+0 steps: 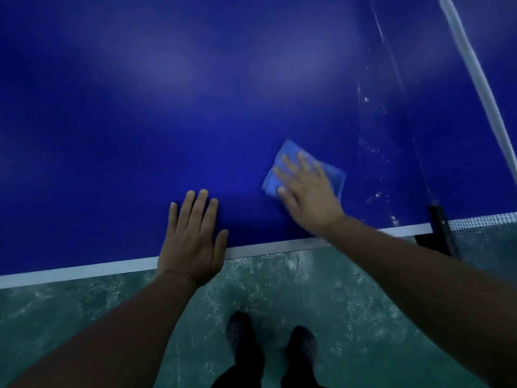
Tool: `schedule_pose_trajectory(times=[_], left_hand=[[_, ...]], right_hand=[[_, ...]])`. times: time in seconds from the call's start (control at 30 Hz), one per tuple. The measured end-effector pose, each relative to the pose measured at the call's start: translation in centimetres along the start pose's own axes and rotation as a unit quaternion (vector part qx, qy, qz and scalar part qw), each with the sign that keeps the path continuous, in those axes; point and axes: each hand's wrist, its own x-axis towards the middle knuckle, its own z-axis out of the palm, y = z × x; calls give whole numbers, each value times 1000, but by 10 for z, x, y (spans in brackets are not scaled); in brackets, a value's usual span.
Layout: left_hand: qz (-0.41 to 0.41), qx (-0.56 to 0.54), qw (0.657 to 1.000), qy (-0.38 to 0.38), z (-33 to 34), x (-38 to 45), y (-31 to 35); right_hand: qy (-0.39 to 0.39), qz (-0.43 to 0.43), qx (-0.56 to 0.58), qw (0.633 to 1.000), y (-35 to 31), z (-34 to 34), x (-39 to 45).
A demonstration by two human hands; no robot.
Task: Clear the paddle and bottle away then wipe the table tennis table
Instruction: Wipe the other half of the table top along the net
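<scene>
cloth [282,161]: right hand [306,191] is covering its middle, only edges showing
table [195,93]: running off left, far, right edges
net [484,219]: getting cut off at right edge
shoes [240,329]: dim, blurring

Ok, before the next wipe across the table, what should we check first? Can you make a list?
1. Paddle and bottle gone: ok, neither is in view.
2. Cloth flat under the right hand: ok.
3. Left hand flat on the table edge, away from the cloth: ok.
4. White specks beside the net: not ok, unwiped.
5. Far side of the table clean: cannot tell.
</scene>
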Motion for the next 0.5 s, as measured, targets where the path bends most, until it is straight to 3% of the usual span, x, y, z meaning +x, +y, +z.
schedule_pose_trajectory(times=[0.13, 0.2, 0.27, 0.4, 0.5], left_hand=[[0, 3, 1000, -4, 0, 1, -1], [3, 5, 1000, -1, 1, 1, -1], [4, 5, 1000, 3, 1, 0, -2], [2, 7, 1000, 8, 0, 0, 0], [-2, 11, 1000, 14, 0, 0, 2]], right_hand=[[-66, -179, -48, 980, 0, 5, -89], [-92, -202, -71, 972, 23, -9, -94], [-96, -128, -57, 985, 32, -18, -72], [9, 133, 7, 991, -8, 0, -26], [18, 140, -1, 990, -33, 14, -49]])
